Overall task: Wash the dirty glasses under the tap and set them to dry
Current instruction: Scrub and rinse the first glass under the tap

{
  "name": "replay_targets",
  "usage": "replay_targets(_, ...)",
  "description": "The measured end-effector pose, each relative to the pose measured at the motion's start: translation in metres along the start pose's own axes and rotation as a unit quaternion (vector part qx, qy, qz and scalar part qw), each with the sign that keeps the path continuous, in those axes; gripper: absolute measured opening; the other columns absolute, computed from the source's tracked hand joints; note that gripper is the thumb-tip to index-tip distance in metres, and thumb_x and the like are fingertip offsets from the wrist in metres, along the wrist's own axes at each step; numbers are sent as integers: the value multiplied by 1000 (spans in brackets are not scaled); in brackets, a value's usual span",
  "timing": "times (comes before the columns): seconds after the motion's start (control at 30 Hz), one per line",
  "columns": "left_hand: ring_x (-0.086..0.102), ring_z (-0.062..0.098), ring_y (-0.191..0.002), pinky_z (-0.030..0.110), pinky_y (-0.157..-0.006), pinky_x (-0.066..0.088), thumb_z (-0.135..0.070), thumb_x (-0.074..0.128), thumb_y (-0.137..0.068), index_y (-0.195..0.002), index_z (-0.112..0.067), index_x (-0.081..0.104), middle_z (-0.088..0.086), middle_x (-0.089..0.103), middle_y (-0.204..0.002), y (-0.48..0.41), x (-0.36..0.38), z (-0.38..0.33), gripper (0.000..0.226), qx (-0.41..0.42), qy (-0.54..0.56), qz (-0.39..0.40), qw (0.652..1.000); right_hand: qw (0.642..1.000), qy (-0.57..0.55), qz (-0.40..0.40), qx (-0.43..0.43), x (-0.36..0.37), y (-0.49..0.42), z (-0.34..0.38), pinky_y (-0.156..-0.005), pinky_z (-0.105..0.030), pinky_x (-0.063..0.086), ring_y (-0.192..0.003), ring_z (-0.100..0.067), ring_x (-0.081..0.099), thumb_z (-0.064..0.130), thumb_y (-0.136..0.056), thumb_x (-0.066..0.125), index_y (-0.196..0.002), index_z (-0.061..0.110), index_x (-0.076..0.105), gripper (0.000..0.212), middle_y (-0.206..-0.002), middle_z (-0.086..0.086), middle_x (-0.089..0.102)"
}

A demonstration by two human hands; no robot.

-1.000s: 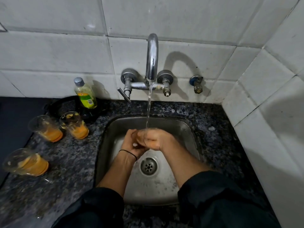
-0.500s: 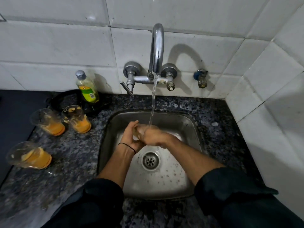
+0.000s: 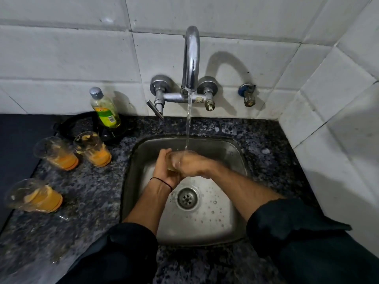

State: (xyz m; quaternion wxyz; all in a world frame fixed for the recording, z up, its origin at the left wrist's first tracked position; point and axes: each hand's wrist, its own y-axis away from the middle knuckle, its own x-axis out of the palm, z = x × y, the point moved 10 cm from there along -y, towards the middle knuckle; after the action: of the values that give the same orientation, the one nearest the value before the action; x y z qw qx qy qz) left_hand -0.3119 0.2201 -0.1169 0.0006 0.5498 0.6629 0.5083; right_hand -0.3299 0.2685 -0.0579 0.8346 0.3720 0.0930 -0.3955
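Steel sink (image 3: 143,154): one square basin set in the speckled dark granite worktop (image 3: 92,191), with one round drain (image 3: 187,198) in its floor.
Tap: one chrome swan-neck wall tap (image 3: 191,58), running; the water stream (image 3: 187,130) falls onto the hands.
Glass in wash: one clear tumbler (image 3: 173,166), held over the basin under the stream. It is mostly covered by fingers and its outline is hard to trace.
Hands: two. The left hand (image 3: 163,169) wraps the tumbler from the left; the right hand (image 3: 193,163) curls over it from the right.
Dirty glasses: three, clear with orange residue, on the worktop left of the sink. The outer rear glass (image 3: 56,153) and inner rear glass (image 3: 92,149) stand close together; the front glass (image 3: 33,196) stands apart.
Bottle: one yellow-green plastic bottle (image 3: 105,109) on a black dish (image 3: 78,124), which is partly hidden.
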Motion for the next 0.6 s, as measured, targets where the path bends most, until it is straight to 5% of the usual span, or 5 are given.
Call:
replay_targets(0.13, 67, 18, -61, 26, -52, 49, -37, 38, -101, -71, -8, 78, 11, 71, -74, 14, 6, -4, 59, 68, 20, 51, 996, 982, -190, -19, 6, 0, 7, 3, -63, -30, 44, -72, -20, 52, -8, -80, 51, -73, 7, 60, 18, -77, -14, 54)
replay_targets(0.3, 64, 27, -80, 38, -68, 49, -44, 34, -102, -89, -3, 68, 16, 71, -66, 14, 4, 6, 55, -26, -30, -16, 999, 973, 224, -30, -47, 9, -3, 7, -89, -38, 52, -98, -32, 64, 12, -97, 46, -117, 2, 64, 29, -110, -19, 66)
replay_targets(0.4, 65, 29, -83, 40, -68, 51, -48, 39, -99, -97, -5, 67, 17, 72, -70, 13, -6, 15, 51, -40, -47, -51, 997, 961, 276, -10, -35, 14, -3, 0, -76, -31, 50, -91, -26, 66, 21, -97, 44, -109, 11, 65, 26, -98, -8, 65)
replay_targets(0.5, 68, 24, -71, 32, -64, 55, -43, 41, -96, -74, -5, 75, 16, 69, -71, 10, -16, 16, 56, 19, 16, -22, 999, 998, 26, 40, -28, 22, 7, 4, -59, -26, 37, -68, -17, 49, -3, -90, 42, -74, 11, 55, 25, -73, -6, 52)
replay_targets(0.6, 70, 24, -74, 33, -71, 55, -39, 44, -96, -76, -5, 78, 15, 72, -82, 17, -21, 8, 52, 62, 36, 15, 997, 941, -326, 81, -33, 33, 18, 8, -71, -29, 44, -74, -15, 48, -2, -88, 48, -82, 6, 60, 16, -78, -8, 52)
